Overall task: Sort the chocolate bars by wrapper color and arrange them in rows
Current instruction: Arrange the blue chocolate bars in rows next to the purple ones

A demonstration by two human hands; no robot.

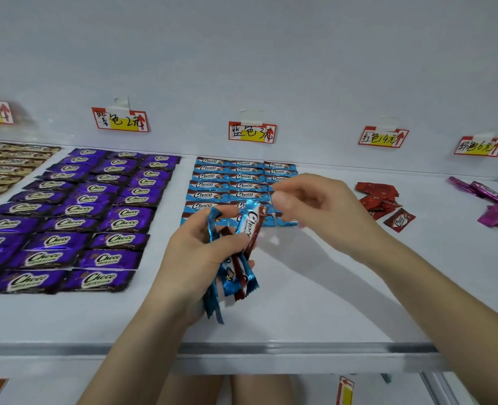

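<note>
The left hand [195, 255] is gripping a bundle of blue bars [249, 223] over the shelf [315, 302], just in front of the blue rows [212, 185]. The right hand [312, 206] is hovering beside it, blurred; I cannot tell its grip.

Purple bars [75, 211], blue bars [227, 185], red wrappers [379, 200], white shelf [315, 311]

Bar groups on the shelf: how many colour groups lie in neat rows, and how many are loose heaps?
Neat rows: 3 (gold bars, purple bars, blue bars)
Loose heaps: 2 (red bars, pink bars)
Total: 5 groups
Not counted: the bundle in the left hand.
</note>
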